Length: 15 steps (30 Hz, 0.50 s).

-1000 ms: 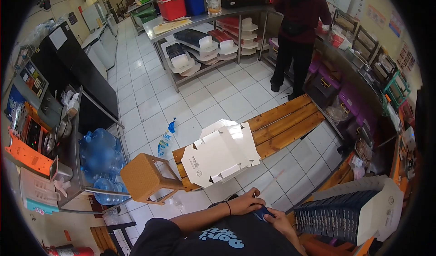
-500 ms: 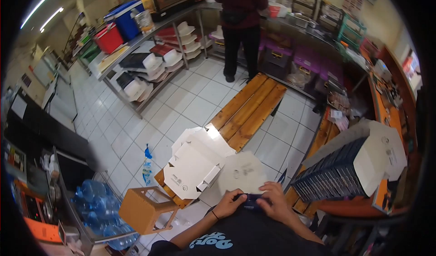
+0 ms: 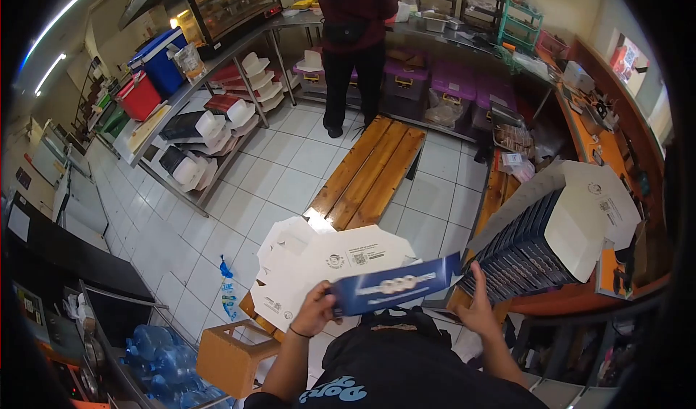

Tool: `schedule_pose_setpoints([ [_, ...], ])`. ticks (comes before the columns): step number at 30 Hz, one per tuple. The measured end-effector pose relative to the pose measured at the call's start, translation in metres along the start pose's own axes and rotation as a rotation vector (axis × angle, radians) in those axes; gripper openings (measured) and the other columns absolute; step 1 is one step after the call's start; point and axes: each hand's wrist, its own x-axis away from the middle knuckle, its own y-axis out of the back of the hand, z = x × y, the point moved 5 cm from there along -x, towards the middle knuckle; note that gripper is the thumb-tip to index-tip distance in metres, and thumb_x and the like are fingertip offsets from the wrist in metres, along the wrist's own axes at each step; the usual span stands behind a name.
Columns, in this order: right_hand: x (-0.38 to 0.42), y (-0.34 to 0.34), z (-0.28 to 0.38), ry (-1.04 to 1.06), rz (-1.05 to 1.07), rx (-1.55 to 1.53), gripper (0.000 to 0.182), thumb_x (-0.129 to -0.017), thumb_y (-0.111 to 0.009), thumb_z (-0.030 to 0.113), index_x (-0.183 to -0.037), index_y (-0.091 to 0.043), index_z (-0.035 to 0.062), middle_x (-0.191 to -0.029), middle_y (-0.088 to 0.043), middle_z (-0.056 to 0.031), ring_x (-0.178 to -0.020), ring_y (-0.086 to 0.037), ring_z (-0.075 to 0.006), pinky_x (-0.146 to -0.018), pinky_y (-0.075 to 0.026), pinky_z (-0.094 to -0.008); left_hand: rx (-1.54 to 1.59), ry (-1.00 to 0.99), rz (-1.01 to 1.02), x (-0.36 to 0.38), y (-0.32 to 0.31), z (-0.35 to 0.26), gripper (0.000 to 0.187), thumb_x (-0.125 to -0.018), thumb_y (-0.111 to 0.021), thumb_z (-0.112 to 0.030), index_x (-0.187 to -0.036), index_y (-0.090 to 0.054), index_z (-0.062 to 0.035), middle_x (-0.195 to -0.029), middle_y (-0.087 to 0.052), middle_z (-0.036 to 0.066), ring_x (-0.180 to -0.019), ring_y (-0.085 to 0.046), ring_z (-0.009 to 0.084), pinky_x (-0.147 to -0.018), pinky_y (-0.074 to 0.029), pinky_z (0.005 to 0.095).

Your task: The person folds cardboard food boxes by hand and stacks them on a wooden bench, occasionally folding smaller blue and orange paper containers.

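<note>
A cardboard box (image 3: 395, 286) with a dark blue printed side is in front of me, above the near end of the bench. Its white top flap bears a small round logo and a square code. My left hand (image 3: 315, 311) grips the left end of the blue side, thumb along the edge. My right hand (image 3: 477, 306) is just off the right end, fingers pointing up and apart, with nothing visible in it. A white unfolded cardboard sheet (image 3: 279, 293) lies on the bench, partly covered by the box.
A wooden slatted bench (image 3: 370, 170) stretches away ahead. On the right stands a stack of folded blue and white boxes (image 3: 507, 246). A brown stool (image 3: 232, 358) and blue water bottles (image 3: 163, 362) are at lower left. A person (image 3: 351, 54) stands at the far counter.
The box has been raised and tilted, so its blue printed side now faces me. My hands have moved apart: the left holds on, the right has come off the edge. The view has shifted.
</note>
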Motion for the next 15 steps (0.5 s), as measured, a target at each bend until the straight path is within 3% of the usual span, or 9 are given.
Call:
schedule_pose_setpoints([
  [2,0.005,0.005,0.019,0.061,0.056,-0.009,0.080,-0.066,-0.064,0.000,-0.135,-0.022,0.0020,-0.136,-0.025,-0.0219,-0.130,-0.021,-0.0335,-0.104,-0.022,-0.0369,0.051,0.019,0.117,-0.001,0.008,-0.002,0.040,-0.081,-0.057,-0.031,-0.112,-0.043,-0.0091,-0.098,-0.056,0.007,-0.074,-0.059,0.0185,-0.052,-0.049,0.0289],
  [5,0.000,-0.008,0.069,0.225,0.410,-0.011,0.062,-0.065,-0.064,0.001,-0.124,-0.043,0.0046,-0.122,-0.044,-0.0208,-0.116,-0.041,-0.0337,-0.094,-0.036,-0.0375,0.167,0.083,0.161,-0.002,0.015,0.014,0.056,-0.081,-0.053,-0.037,-0.126,-0.037,-0.0082,-0.106,-0.055,0.012,-0.086,-0.058,0.0212,-0.056,-0.048,0.0316],
  [6,0.001,-0.013,0.081,0.216,0.508,0.070,0.054,-0.065,-0.063,0.003,-0.117,-0.048,0.0049,-0.114,-0.049,-0.0196,-0.107,-0.046,-0.0335,-0.089,-0.039,-0.0378,0.329,0.044,0.044,-0.016,0.016,0.024,0.052,-0.083,-0.050,-0.028,-0.128,-0.033,-0.0073,-0.113,-0.050,0.013,-0.093,-0.055,0.0242,-0.066,-0.049,0.0365],
  [8,0.005,-0.024,0.097,0.203,0.706,0.237,0.039,-0.066,-0.062,0.006,-0.105,-0.058,0.0053,-0.099,-0.058,-0.0170,-0.089,-0.056,-0.0332,-0.078,-0.045,-0.0385,-0.331,-0.294,-0.613,-0.027,0.006,0.006,0.054,-0.083,-0.050,-0.016,-0.131,-0.027,-0.0066,-0.123,-0.042,0.016,-0.104,-0.049,0.0279,-0.082,-0.044,0.0409],
  [9,0.007,-0.042,0.086,0.308,0.706,0.422,0.029,-0.067,-0.058,0.007,-0.096,-0.061,0.0066,-0.085,-0.062,-0.0144,-0.076,-0.060,-0.0326,-0.071,-0.048,-0.0392,-1.039,-0.618,-0.664,-0.022,-0.006,-0.002,0.062,-0.079,-0.052,-0.005,-0.132,-0.021,-0.0059,-0.128,-0.036,0.018,-0.114,-0.039,0.0283,-0.092,-0.037,0.0417],
  [10,0.012,-0.049,0.082,0.315,0.724,0.422,0.028,-0.068,-0.057,0.007,-0.095,-0.061,0.0064,-0.085,-0.062,-0.0144,-0.077,-0.060,-0.0327,-0.071,-0.048,-0.0394,-1.123,-0.739,-0.429,-0.020,-0.017,0.007,0.069,-0.070,-0.054,-0.001,-0.132,-0.023,-0.0057,-0.127,-0.033,0.022,-0.119,-0.032,0.0294,-0.097,-0.032,0.0391],
  [12,0.017,-0.063,0.091,0.332,0.787,0.417,0.025,-0.069,-0.055,0.007,-0.094,-0.061,0.0061,-0.085,-0.063,-0.0145,-0.079,-0.060,-0.0330,-0.072,-0.048,-0.0397,-1.209,-0.693,0.216,-0.005,-0.081,0.000,0.051,-0.063,-0.051,0.001,-0.113,-0.044,-0.0037,-0.111,-0.045,0.019,-0.107,-0.042,0.0272,-0.093,-0.034,0.0364],
  [13,0.021,-0.068,0.085,0.273,1.008,0.429,0.025,-0.072,-0.054,0.007,-0.097,-0.061,0.0058,-0.088,-0.063,-0.0151,-0.082,-0.060,-0.0319,-0.072,-0.048,-0.0385,-1.143,-0.514,0.359,-0.007,-0.078,0.017,0.041,-0.061,-0.050,0.001,-0.102,-0.045,-0.0035,-0.102,-0.046,0.017,-0.101,-0.043,0.0258,-0.088,-0.034,0.0349],
  [15,0.022,-0.069,0.062,0.182,1.132,0.272,0.024,-0.077,-0.055,0.010,-0.099,-0.060,0.0049,-0.088,-0.063,-0.0135,-0.080,-0.061,-0.0273,-0.072,-0.048,-0.0352,-0.979,-0.177,0.630,-0.010,-0.067,0.046,0.020,-0.058,-0.049,0.000,-0.078,-0.049,-0.0030,-0.083,-0.049,0.012,-0.087,-0.046,0.0228,-0.080,-0.036,0.0318],
])
